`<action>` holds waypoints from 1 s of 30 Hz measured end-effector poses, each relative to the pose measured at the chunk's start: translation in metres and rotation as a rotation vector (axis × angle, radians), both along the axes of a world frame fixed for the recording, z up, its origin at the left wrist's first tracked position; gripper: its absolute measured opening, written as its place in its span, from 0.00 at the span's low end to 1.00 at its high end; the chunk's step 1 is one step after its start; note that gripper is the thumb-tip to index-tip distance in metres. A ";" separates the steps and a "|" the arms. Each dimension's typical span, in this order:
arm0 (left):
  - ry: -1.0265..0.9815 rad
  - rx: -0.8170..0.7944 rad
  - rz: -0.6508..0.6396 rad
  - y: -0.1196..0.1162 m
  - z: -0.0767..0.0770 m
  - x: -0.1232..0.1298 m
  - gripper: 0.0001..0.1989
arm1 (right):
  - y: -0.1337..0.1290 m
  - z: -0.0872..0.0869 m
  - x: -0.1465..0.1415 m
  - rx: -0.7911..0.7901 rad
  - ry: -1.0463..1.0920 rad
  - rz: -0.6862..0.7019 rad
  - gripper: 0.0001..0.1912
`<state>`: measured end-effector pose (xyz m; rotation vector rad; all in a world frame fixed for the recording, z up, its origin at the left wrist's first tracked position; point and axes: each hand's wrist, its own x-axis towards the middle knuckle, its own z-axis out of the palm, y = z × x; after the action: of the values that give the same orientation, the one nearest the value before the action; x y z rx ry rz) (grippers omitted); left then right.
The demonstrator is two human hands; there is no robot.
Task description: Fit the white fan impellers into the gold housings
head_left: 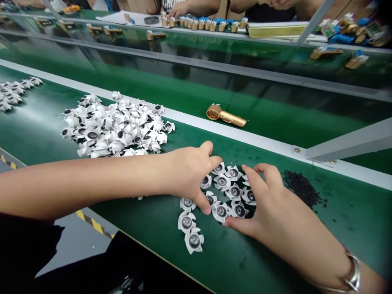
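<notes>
Small white fan impellers (234, 191) with dark ring-shaped hubs lie in a cluster on the green tabletop, hub side up. My left hand (196, 173) reaches in from the left, fingers and thumb spread around the cluster's left side. From the right, my right hand (269, 200) curves around the other side, its thumb and fingers wide apart at the outer impellers. Neither hand has an impeller lifted. Nearer to me, a short line of impellers (194, 240) trails below my left thumb. My fingers partly hide the outermost impellers.
A big heap of impellers (122, 126) lies beyond my left forearm, and more (14, 92) sit at far left. Black small bits (303, 190) are piled at right. A gold handheld fan body (226, 115) rests past the white rail (190, 119). Co-workers' hands (180, 9) show across the line.
</notes>
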<state>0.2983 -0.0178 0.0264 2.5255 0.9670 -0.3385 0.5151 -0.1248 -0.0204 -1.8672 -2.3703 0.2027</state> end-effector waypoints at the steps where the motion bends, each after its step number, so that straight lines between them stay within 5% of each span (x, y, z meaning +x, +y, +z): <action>1: -0.007 -0.021 0.010 -0.001 0.001 -0.001 0.57 | 0.002 0.000 0.002 -0.010 0.011 -0.016 0.61; 6: -0.001 -0.046 0.007 -0.004 -0.002 0.001 0.66 | 0.010 0.003 0.004 -0.075 0.051 -0.028 0.54; 14: -0.021 -0.137 0.060 -0.002 -0.002 0.018 0.44 | 0.022 0.013 -0.005 -0.243 0.283 -0.060 0.28; 23: -0.263 -0.250 0.187 0.000 -0.004 0.010 0.41 | 0.038 0.011 -0.005 -0.293 0.608 -0.067 0.28; 30: -0.388 -0.308 0.293 0.008 -0.004 0.002 0.43 | 0.053 0.019 -0.006 -0.655 1.015 -0.203 0.42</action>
<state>0.3005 -0.0100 0.0227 2.0326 1.0179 0.0849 0.5091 -0.0721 -0.0010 -1.5488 -1.4604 1.5979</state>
